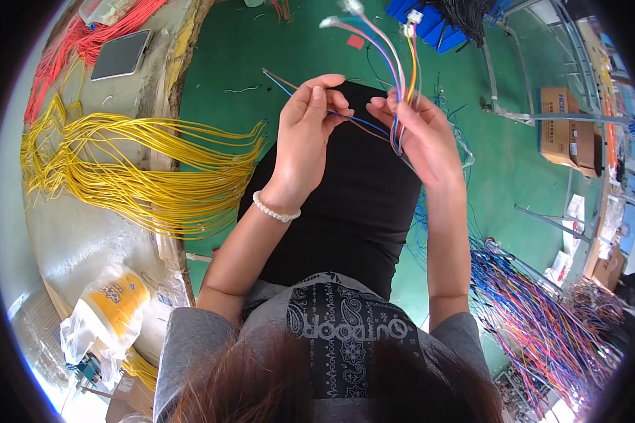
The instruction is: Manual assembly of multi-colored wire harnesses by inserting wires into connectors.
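Note:
My right hand (430, 137) is closed round a bundle of coloured wires (402, 67), with pink, white, yellow, red and blue strands rising above the fingers. White plug connectors (410, 21) sit on their upper ends, slightly blurred. From that bundle a blue wire and a brown wire (363, 124) run left to my left hand (307, 116), where thumb and fingers pinch them. Their free ends (269, 75) stick out past the left hand, toward the upper left. Both hands are raised above my black-clad lap (331, 211).
A worktop (144, 77) on the left bears yellow wires (155, 169) hanging over its edge, red wires (56, 63), a tablet-like device (122, 55) and a bagged yellow tub (116, 303). Many coloured wires (536, 317) lie at lower right; cardboard boxes (561, 130) stand beyond. A blue bin (430, 25) is ahead.

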Motion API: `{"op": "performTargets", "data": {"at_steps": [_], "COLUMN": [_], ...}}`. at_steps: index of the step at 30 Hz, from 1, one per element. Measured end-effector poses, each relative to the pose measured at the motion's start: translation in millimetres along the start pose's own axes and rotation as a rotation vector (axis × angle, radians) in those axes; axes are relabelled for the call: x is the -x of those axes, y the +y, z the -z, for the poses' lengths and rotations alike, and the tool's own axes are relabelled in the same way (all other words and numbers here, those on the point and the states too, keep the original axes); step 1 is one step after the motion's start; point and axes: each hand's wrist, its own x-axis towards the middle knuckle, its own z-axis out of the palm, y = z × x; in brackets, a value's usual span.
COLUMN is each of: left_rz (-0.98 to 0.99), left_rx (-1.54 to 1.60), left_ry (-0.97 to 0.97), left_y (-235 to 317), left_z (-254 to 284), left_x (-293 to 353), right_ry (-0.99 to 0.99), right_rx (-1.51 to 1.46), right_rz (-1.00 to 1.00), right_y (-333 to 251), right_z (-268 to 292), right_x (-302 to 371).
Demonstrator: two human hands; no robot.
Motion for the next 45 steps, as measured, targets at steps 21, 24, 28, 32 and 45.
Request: {"op": "performTargets", "data": {"at_steps": [21,24,28,32,45], "left_rz": [-0.019,-0.015,0.210,0.109,-0.379], "left_rx": [-0.042,0.048,0.341,0.320,-0.199], "left_ry": [-0.115,-0.100,0.142,0.050,-0.306], "left_y": [-10.3,-20.0,-24.5,-20.6,22.1], "left_z": [9.7,28.8,52.0,48.9,-13.3], "left_x": [-10.1,-9.3,-9.7,-11.8,-6.9], "right_ry": [0.047,-0.049,-0.050,-0.130,0.001], "right_rx": [-0.040,-0.180,-0.572,-0.693,0.966], "right_rz": [-0.130,-0.080,0.120,0.087,0.383], "right_y": [1.4,-10.7,-39.1,-22.5,-14.7], "right_z": [8.5,19.7,44.0,58.4,-45.2], "right_x": [-14.7,-12.6,-8.5,-11.7,6.8]}}
